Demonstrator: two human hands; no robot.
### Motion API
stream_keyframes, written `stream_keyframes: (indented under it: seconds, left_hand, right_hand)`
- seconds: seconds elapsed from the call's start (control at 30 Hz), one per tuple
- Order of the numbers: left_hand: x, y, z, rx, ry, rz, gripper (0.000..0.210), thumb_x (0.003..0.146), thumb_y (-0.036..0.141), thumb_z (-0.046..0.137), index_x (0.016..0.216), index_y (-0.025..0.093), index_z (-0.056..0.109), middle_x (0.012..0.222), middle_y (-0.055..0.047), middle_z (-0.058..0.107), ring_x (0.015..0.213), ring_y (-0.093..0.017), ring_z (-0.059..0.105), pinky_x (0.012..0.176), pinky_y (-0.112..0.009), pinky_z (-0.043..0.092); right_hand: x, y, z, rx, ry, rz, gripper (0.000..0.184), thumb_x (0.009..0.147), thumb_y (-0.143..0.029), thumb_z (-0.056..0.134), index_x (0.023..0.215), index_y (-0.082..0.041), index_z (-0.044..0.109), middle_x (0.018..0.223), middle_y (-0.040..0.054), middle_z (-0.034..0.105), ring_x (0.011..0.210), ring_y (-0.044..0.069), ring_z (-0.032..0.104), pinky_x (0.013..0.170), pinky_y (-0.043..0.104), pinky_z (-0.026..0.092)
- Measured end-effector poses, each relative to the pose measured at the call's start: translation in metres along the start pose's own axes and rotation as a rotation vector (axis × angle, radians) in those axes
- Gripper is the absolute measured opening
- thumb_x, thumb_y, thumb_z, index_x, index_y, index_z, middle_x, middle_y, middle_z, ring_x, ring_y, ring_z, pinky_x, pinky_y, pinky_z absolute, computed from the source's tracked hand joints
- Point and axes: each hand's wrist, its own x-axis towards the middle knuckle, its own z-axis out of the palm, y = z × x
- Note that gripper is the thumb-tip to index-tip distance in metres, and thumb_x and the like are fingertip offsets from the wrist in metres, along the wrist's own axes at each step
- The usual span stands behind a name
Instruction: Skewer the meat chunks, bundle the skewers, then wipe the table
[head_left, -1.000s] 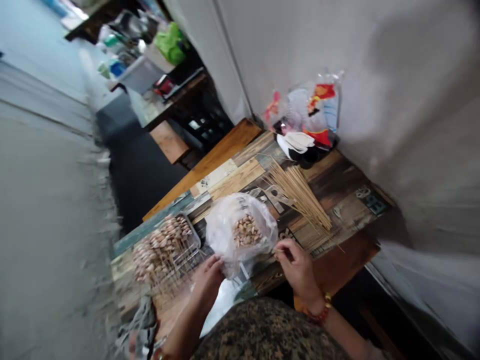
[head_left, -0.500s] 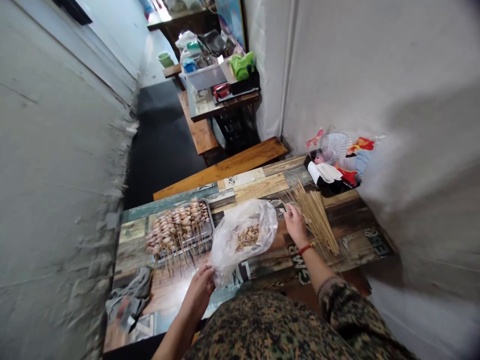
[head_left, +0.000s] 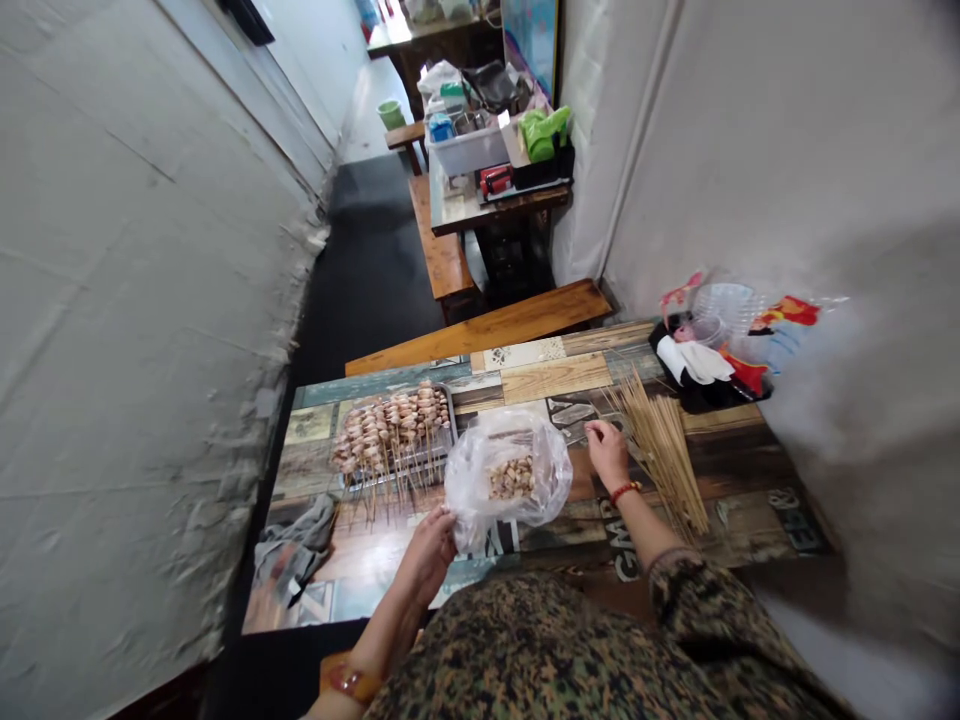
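Note:
A clear plastic bag [head_left: 551,505] lies spread on the table, its mouth facing up, with small pale-brown meat pieces [head_left: 511,478] inside. My left hand [head_left: 433,545] pinches the bag's near left edge. Just right of the bag, my right hand [head_left: 609,458] has its fingertips drawn together; anything between them is too small to make out. Beside that hand lies a loose bundle of thin bamboo skewers [head_left: 667,460]. Left of the bag, a metal tray [head_left: 452,425] carries rows of threaded meat skewers [head_left: 390,428], their bare sticks pointing toward me.
A grey cloth [head_left: 300,540] rests at the table's left end. Against the right wall stands a black container [head_left: 709,395] with plastic packaging and white cloth. Beyond the table [head_left: 555,378] are a wooden bench [head_left: 487,328] and another table with a loaded white bin [head_left: 469,152].
The view has shifted, so the scene sits farther right. My right hand has drawn away from the bag's right edge. The bag's opening looks rounder, and my left hand still grips its edge.

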Motion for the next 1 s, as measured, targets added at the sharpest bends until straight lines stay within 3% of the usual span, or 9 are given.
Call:
stream_keyframes:
  seconds: [0.07,0.2,0.33,0.47,0.6,0.67,0.83,0.9,1.0]
  left_hand:
    - [0.002,-0.001,-0.003,-0.024,-0.015,-0.008,0.016,0.062,0.024,0.069,0.076,0.021,0.061,0.07,0.0,0.067,0.064,-0.016,0.061,0.064,-0.025,0.049]
    - [0.004,-0.005,-0.004,-0.056,-0.02,-0.012,0.016,0.062,0.025,0.07,0.074,0.02,0.061,0.069,0.001,0.066,0.062,-0.014,0.061,0.063,-0.024,0.048]
    - [0.003,-0.009,-0.004,-0.083,-0.01,-0.014,0.018,0.06,0.024,0.071,0.075,0.019,0.061,0.068,0.001,0.066,0.061,-0.014,0.06,0.06,-0.024,0.048]
    - [0.003,-0.013,-0.006,-0.113,0.006,-0.023,0.022,0.058,0.024,0.072,0.075,0.019,0.059,0.065,0.002,0.065,0.057,-0.013,0.059,0.057,-0.024,0.047]
    - [0.006,-0.014,-0.005,-0.147,-0.015,-0.011,0.021,0.057,0.023,0.071,0.072,0.019,0.056,0.061,0.004,0.061,0.055,-0.011,0.057,0.055,-0.022,0.045]
    - [0.008,-0.014,-0.003,-0.162,-0.029,-0.003,0.02,0.057,0.022,0.07,0.072,0.019,0.056,0.061,0.004,0.061,0.055,-0.01,0.056,0.056,-0.022,0.045]
    - [0.008,-0.015,0.0,-0.18,-0.047,0.014,0.02,0.057,0.022,0.069,0.073,0.019,0.058,0.065,0.003,0.062,0.057,-0.011,0.056,0.057,-0.023,0.045]
    - [0.007,-0.018,-0.002,-0.186,-0.047,0.018,0.021,0.058,0.022,0.069,0.075,0.018,0.059,0.066,0.002,0.062,0.058,-0.012,0.056,0.057,-0.023,0.046]
    - [0.007,-0.023,-0.006,-0.192,-0.041,0.015,0.022,0.058,0.022,0.068,0.076,0.018,0.058,0.066,0.002,0.061,0.057,-0.011,0.056,0.057,-0.023,0.046]
  right_hand:
    - [-0.001,-0.009,0.004,0.008,-0.009,-0.01,0.028,0.09,-0.024,0.043,0.103,-0.016,0.067,0.1,0.0108,0.07,0.093,0.022,0.061,0.086,0.033,0.046]
    - [0.002,-0.021,0.025,-0.008,-0.075,0.046,0.03,0.085,-0.02,0.051,0.111,-0.016,0.064,0.082,0.0058,0.069,0.079,0.02,0.062,0.075,0.03,0.046]
    - [0.0,-0.026,0.037,-0.016,-0.115,0.076,0.012,0.084,-0.017,0.054,0.088,-0.018,0.065,0.086,0.0078,0.066,0.078,0.019,0.061,0.072,0.029,0.043]
    - [-0.004,-0.033,0.02,0.008,-0.063,0.059,0.017,0.087,-0.022,0.05,0.074,-0.019,0.061,0.08,0.0095,0.063,0.079,0.022,0.059,0.075,0.032,0.043]
    - [-0.023,-0.06,-0.011,0.044,0.103,0.013,0.027,0.094,-0.032,0.039,0.088,-0.017,0.06,0.091,0.0119,0.065,0.089,0.024,0.057,0.083,0.037,0.045]
    - [-0.042,-0.083,-0.02,0.095,0.104,-0.11,0.028,0.096,-0.035,0.039,0.092,-0.019,0.061,0.094,0.01,0.065,0.09,0.023,0.057,0.084,0.036,0.046]
    - [-0.078,-0.129,-0.016,0.099,-0.318,-0.569,0.027,0.095,-0.028,0.044,0.108,-0.024,0.067,0.111,0.0082,0.066,0.105,0.024,0.059,0.097,0.041,0.047]
    - [-0.072,-0.129,-0.01,0.038,-0.245,-0.568,0.034,0.092,-0.03,0.049,0.123,-0.023,0.062,0.128,0.0112,0.06,0.119,0.027,0.053,0.105,0.047,0.042]
    - [-0.047,-0.111,-0.001,-0.018,-0.069,-0.437,0.056,0.087,-0.039,0.058,0.138,-0.018,0.05,0.142,0.0166,0.049,0.131,0.032,0.044,0.11,0.05,0.037]
